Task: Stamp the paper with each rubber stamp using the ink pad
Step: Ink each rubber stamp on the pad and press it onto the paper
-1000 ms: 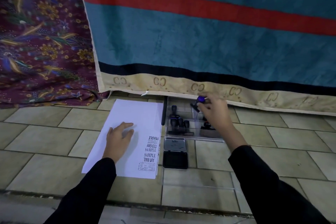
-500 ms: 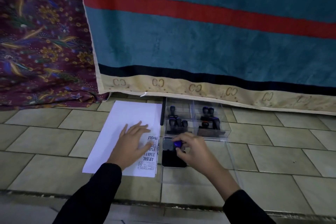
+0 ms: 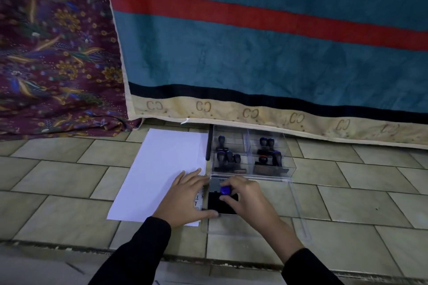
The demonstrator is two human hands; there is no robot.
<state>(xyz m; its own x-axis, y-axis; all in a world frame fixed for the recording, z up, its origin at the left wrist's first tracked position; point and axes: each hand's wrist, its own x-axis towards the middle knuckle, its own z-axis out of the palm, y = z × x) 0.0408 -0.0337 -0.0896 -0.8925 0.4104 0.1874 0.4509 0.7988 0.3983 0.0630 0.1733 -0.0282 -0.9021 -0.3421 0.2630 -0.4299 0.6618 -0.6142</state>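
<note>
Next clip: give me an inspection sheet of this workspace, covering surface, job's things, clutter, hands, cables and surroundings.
Surface: tiled floor, beige, dark grout lines.
Job's things: white paper with stamped words near its right edge; open ink pad beside the paper; clear box holding more stamps; blue-topped stamp over the pad.
Clutter: black pen between paper and box.
Hands: left hand flat on the paper, thumb at the pad's corner; right hand gripping the blue-topped stamp.
Cables: nothing seen.
Surroundings: teal blanket with red stripe; patterned maroon cloth.
</note>
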